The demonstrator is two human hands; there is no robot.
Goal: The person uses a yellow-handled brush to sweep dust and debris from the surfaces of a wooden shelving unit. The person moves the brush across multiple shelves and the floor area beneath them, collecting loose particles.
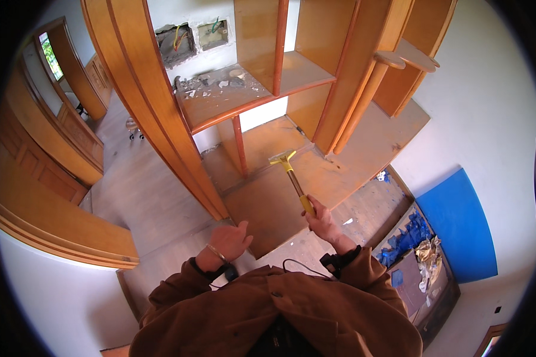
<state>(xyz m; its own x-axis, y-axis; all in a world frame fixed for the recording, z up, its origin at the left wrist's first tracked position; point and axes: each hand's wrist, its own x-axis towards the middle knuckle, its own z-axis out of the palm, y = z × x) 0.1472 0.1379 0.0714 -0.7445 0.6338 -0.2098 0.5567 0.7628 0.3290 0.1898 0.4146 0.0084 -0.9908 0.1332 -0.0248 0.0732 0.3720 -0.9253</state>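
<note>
My right hand [325,221] grips the yellow handle end of a long-handled scraper [296,180]. The scraper's wide yellow head points away from me, its blade over the dusty wooden base board [272,209] of a built-in shelf unit; whether the blade touches the board cannot be told. My left hand [229,241] hovers near the board's front left corner with nothing visible in it, back of the hand up and thumb apart. Above the board, a wooden shelf [225,100] carries plaster rubble [223,85].
An orange-brown wooden door frame [156,125] rises at the left of the unit. Two wall boxes [176,40] show bare wires. At right, a blue panel [458,227] leans on the wall beside torn blue scraps [404,241] and crumpled paper [429,256]. A wheeled item [135,127] stands beyond the doorway.
</note>
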